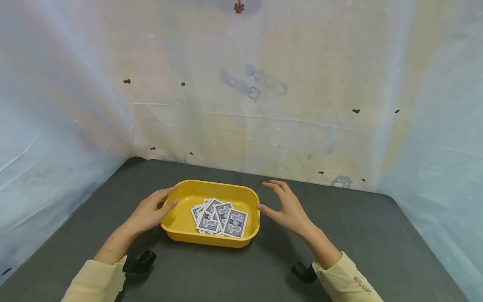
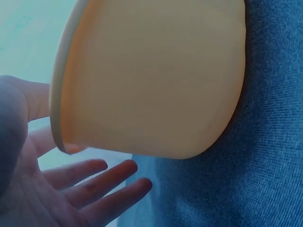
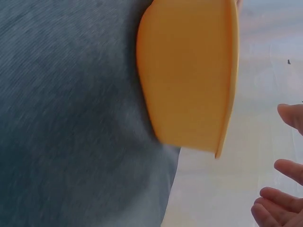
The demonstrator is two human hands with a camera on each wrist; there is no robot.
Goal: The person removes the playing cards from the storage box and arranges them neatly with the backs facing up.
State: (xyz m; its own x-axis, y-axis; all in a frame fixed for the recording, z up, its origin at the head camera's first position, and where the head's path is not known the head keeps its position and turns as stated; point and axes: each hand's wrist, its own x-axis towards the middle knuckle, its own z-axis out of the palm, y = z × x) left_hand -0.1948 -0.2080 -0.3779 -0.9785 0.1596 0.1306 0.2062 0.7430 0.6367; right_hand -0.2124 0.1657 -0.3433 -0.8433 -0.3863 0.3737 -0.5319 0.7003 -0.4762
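A yellow plastic tub (image 1: pixel 215 238) with rounded corners and a rim sits on the dark table. Inside it lies a loose, overlapping heap of playing cards (image 1: pixel 235 223), their blue-and-white patterned backs up. My left hand (image 1: pixel 149 212) is at the tub's left end, its thumb reaching over the rim and its fingers spread along the outside. In the left wrist view those fingers (image 2: pixel 111 191) are extended just past the tub wall. On the other side my right hand (image 1: pixel 288 209) hovers beside the right rim, thumb and fingers apart, holding nothing.
The dark cloth-like tabletop (image 1: pixel 234 277) reaches to a pale, printed curtain (image 1: pixel 241 138) at the back and both sides. Each wrist wears a black strap-like device (image 1: pixel 140 262) near a light yellow sleeve (image 1: pixel 96 279).
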